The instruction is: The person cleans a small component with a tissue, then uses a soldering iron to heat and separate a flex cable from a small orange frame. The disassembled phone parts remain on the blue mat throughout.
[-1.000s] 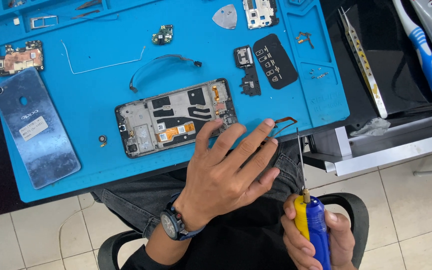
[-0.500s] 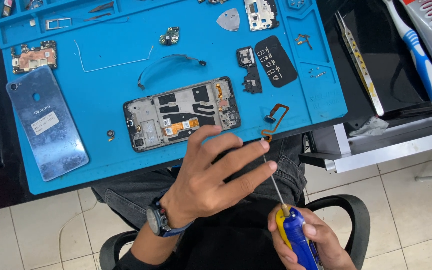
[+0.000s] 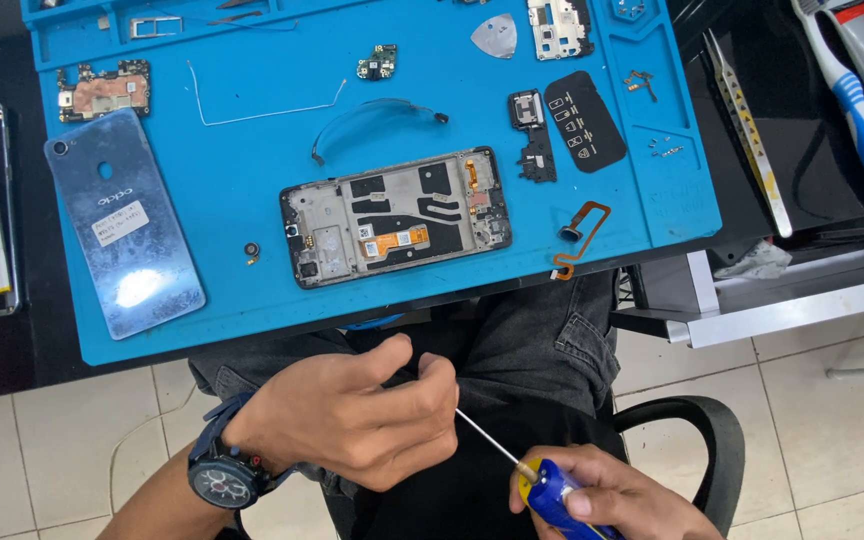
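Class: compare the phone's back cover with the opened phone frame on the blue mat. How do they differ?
The back cover is a smooth, shiny silvery-blue panel, lying steeply angled. The phone frame exposes dark internals and an orange flex cable, lying almost sideways. Both rest flat on the blue mat and are similar in size.

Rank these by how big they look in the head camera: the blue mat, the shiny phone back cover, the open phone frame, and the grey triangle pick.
1. Blue mat
2. Phone back cover and open phone frame look about equal, too close to rank
3. Grey triangle pick
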